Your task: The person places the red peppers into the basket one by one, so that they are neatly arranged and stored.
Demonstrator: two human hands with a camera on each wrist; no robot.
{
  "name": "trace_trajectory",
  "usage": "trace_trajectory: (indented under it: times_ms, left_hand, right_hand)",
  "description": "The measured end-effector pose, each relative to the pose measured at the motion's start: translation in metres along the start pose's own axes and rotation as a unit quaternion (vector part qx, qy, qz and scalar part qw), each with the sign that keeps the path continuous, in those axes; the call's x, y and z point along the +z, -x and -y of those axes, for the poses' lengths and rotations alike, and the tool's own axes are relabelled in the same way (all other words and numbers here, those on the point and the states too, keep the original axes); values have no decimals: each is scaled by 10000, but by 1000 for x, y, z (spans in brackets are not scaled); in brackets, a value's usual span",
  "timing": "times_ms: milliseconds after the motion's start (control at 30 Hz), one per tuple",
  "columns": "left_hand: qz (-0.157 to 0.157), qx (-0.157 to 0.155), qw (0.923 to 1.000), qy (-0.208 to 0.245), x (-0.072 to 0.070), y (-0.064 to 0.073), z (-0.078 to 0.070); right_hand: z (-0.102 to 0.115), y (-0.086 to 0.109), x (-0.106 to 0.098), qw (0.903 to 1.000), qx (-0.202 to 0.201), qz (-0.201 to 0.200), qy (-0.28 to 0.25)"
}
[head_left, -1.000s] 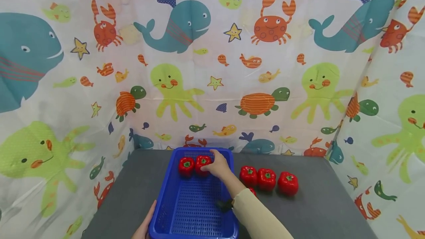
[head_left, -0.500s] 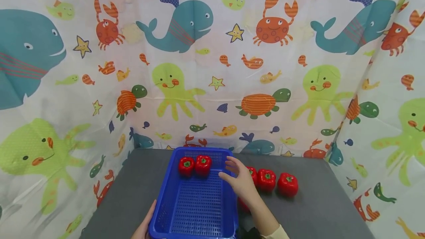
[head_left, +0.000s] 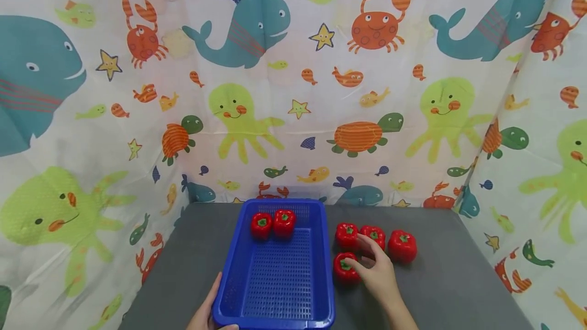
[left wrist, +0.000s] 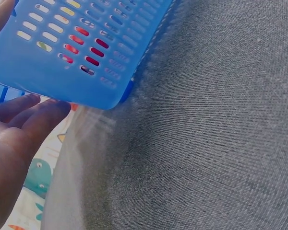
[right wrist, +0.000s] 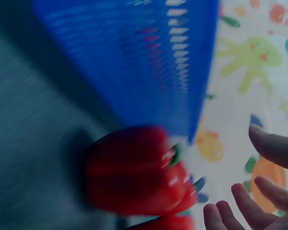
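Observation:
A blue plastic basket (head_left: pixel 330 279) with slotted sides stands on the grey table; two red bell peppers, one at the left (head_left: pixel 261 226) and one beside it (head_left: pixel 285 224), sit at its far end. My left hand (head_left: pixel 205 308) holds the near left corner, the thumb at the near rim and the fingers along the side. Right of the basket, my right hand (head_left: pixel 379 273) hovers over a red bell pepper (head_left: pixel 345 270), fingers spread and holding nothing. The right wrist view shows a gap between that hand (right wrist: pixel 269 194) and the pepper (right wrist: pixel 129 172).
Behind that pepper, more red bell peppers stand in a row: one near the basket (head_left: pixel 346 236), a partly covered one (head_left: pixel 373 236) and one at the right (head_left: pixel 402 247). A curtain (head_left: pixel 293 167) printed with sea animals surrounds the grey table (head_left: pixel 440 279).
My right hand has let go of a bell pepper inside the basket and moved right and toward me, over the peppers outside. The left hand stays at the basket's corner.

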State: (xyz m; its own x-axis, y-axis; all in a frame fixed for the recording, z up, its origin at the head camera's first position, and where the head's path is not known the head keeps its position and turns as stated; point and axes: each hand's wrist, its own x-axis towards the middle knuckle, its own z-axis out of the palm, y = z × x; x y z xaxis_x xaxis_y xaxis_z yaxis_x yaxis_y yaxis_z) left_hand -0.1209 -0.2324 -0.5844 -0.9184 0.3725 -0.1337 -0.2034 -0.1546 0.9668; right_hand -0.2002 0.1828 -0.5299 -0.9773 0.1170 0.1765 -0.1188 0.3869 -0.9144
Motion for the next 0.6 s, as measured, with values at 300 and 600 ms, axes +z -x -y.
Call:
trace_trajectory:
  times_ms: [300, 600]
  left_hand:
    - [-110, -217, 9996, -114, -5, 3, -3]
    - [-157, 13, 9998, -93, -2, 0, 4]
  right_hand:
    - [-45, 8, 9, 9941, 560, 737, 557]
    - [-58, 9, 8, 9933, 376, 812, 729]
